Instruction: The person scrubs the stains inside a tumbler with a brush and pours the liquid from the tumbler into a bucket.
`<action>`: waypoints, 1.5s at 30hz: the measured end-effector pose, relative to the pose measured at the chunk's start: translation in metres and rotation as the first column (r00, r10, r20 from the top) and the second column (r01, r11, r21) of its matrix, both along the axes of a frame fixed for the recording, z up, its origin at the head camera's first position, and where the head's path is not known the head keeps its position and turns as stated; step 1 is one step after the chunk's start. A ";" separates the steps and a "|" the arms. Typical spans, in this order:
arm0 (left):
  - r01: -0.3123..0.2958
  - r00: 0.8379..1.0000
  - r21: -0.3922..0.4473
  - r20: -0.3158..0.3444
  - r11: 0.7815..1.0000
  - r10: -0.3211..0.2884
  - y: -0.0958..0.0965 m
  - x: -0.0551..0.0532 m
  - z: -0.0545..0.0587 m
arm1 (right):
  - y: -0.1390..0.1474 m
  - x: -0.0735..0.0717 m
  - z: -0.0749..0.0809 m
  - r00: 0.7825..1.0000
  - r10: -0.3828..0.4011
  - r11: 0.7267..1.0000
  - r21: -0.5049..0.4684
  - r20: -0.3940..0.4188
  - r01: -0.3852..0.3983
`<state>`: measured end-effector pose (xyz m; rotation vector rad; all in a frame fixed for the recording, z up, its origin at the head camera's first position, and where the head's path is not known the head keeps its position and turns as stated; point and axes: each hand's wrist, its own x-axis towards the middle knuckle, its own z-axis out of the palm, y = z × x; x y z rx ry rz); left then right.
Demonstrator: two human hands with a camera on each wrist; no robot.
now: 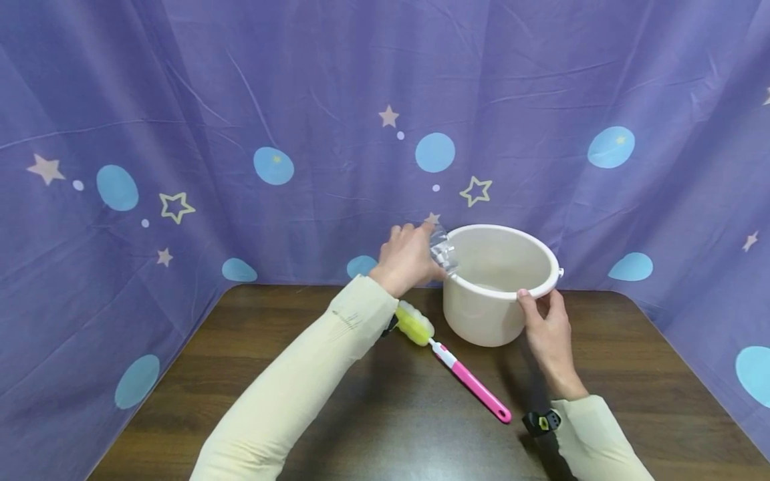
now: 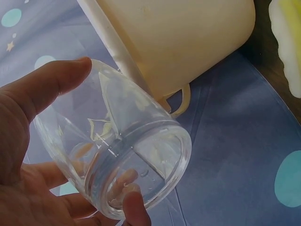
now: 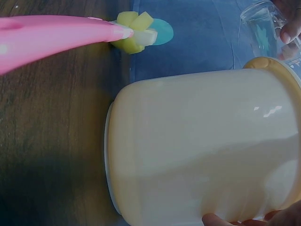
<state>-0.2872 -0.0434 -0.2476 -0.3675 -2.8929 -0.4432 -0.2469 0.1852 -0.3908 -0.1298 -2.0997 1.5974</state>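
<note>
My left hand [image 1: 404, 259] grips a clear drinking glass [image 2: 113, 141], its thumb on one side and fingers curled round the other. The glass is tipped at the left rim of a white bucket [image 1: 481, 315], overlapping that rim in the head view. With my right hand [image 1: 549, 337] I hold the bucket at its right front, thumb at the rim and fingers against the outer wall. A bottle brush with a pink handle [image 1: 478, 389] and a yellow-and-white sponge head [image 1: 415, 324] lies in front of the bucket, below my left wrist.
The dark wooden table [image 1: 373, 421] ends at the back against a purple curtain [image 1: 337, 133] with stars and blue dots, which also hangs along both sides. A small lug [image 1: 561, 272] sticks out from the bucket's right rim.
</note>
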 end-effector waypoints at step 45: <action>-0.001 1.000 -0.086 -0.019 0.996 -0.001 0.004 0.001 0.003 | 0.000 0.002 0.001 1.000 0.003 1.000 -0.012 0.001 -0.003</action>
